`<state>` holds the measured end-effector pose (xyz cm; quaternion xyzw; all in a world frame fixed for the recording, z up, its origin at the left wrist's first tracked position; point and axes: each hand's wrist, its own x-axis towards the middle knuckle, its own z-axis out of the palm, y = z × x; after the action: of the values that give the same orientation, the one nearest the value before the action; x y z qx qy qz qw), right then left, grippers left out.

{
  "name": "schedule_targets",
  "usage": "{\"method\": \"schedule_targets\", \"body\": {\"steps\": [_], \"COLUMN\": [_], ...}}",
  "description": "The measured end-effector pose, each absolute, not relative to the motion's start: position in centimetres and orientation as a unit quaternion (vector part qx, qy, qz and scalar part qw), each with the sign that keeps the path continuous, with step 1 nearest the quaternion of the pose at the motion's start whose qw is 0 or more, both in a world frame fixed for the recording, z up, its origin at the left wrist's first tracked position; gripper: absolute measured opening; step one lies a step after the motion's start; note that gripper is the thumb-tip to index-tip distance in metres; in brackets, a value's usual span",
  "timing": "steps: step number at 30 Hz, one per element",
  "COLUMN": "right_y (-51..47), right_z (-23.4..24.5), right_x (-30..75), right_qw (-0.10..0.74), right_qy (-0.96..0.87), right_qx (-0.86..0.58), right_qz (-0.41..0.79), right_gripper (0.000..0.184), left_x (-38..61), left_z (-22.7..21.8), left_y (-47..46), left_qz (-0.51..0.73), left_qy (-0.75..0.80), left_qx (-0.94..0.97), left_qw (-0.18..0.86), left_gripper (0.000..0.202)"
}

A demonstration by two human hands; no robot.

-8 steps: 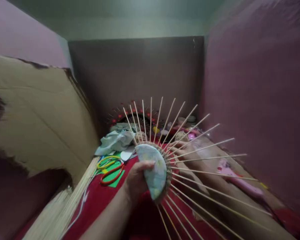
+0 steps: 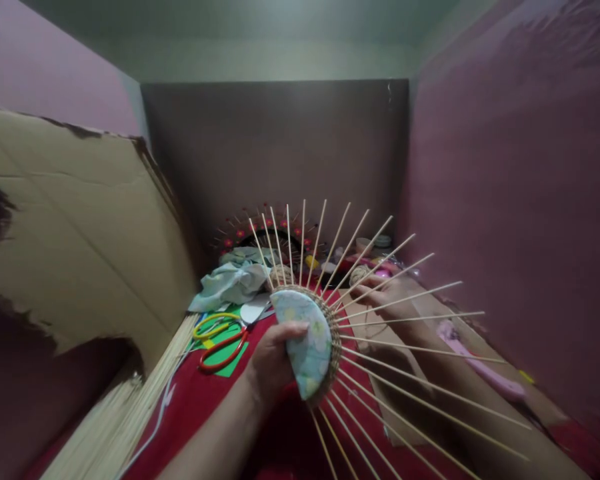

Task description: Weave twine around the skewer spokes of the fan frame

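Observation:
My left hand [image 2: 271, 360] grips a round pale floral disc [image 2: 305, 343] rimmed with woven twine, thumb on its front. Several long thin bamboo sticks [image 2: 405, 297] fan out from its rim like sun rays. My right hand [image 2: 387, 293] reaches forward behind the sticks toward a ball of twine [image 2: 361, 272] and pink items at the back; its fingers are partly hidden and blurred. Both forearms stretch over a red cloth [image 2: 205, 400].
A torn cardboard sheet [image 2: 80, 240] leans on the left, with a bundle of bamboo sticks [image 2: 125, 407] below it. Orange and yellow scissors [image 2: 220, 337] lie on green paper. A crumpled pale cloth [image 2: 230, 280] and a second stick sunburst with red beads [image 2: 260, 233] sit behind. A pink glue gun [image 2: 475, 367] lies on the right.
My right hand has moved a little farther forward and right behind the sticks. The stick disc has tilted slightly in my left hand.

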<state>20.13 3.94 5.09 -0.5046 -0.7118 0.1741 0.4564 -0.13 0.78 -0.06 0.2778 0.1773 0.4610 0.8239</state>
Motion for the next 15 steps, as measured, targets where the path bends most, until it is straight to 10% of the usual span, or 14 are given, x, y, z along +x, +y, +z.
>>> {"method": "schedule_targets", "body": {"steps": [15], "right_y": [8.6], "right_z": [2.8], "right_x": [24.7], "right_qw": [0.588], "right_qy": [-0.560], "right_qx": [-0.424], "right_qz": [0.400], "right_gripper": [0.022], "left_x": [-0.3], "left_z": [-0.4], "left_y": [1.1], "left_qz": [0.464], "left_qy": [0.195], "left_qx": [0.280], "left_qw": [0.817], "left_gripper": [0.019]}}
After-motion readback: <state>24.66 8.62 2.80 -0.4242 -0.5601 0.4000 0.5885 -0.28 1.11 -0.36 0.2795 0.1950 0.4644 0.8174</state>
